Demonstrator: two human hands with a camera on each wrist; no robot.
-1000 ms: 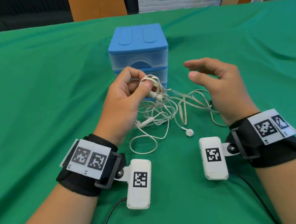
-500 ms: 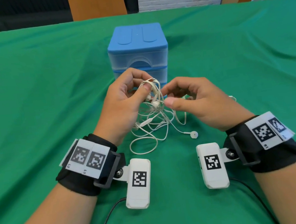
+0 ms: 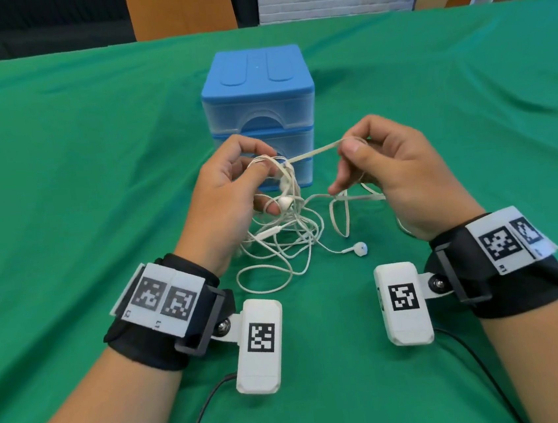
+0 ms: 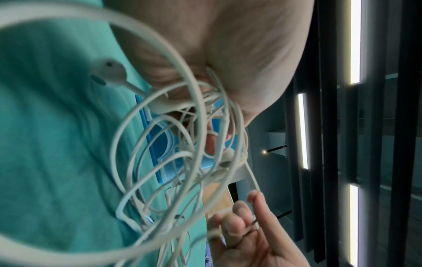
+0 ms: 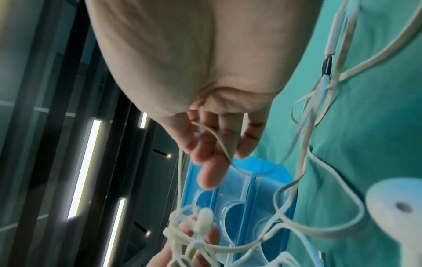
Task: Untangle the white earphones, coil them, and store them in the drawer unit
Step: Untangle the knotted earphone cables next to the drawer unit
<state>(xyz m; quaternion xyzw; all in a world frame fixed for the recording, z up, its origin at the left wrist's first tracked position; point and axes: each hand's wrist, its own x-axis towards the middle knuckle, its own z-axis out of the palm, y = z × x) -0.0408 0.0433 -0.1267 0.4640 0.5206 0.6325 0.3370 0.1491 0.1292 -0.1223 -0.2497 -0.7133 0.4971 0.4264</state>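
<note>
The white earphones [image 3: 283,235] are a tangle of cable hanging from my hands down to the green cloth, in front of the blue drawer unit [image 3: 257,86]. My left hand [image 3: 233,185] pinches the knotted bunch of loops between thumb and fingers. My right hand [image 3: 373,160] pinches one flat strand and holds it taut, away from the knot. One earbud [image 3: 360,248] lies on the cloth between my wrists. In the left wrist view the loops [image 4: 182,144] fill the frame. The right wrist view shows a strand [image 5: 219,142] running across my fingers.
The drawer unit's drawers [image 3: 262,127] look closed. Green cloth [image 3: 76,163] covers the whole table. Wooden panels and a white brick wall stand beyond the far edge [image 3: 183,37].
My right hand came in from the right, took hold of a strand at the knot, and has drawn it out to the right until taut. The left hand kept its hold.
</note>
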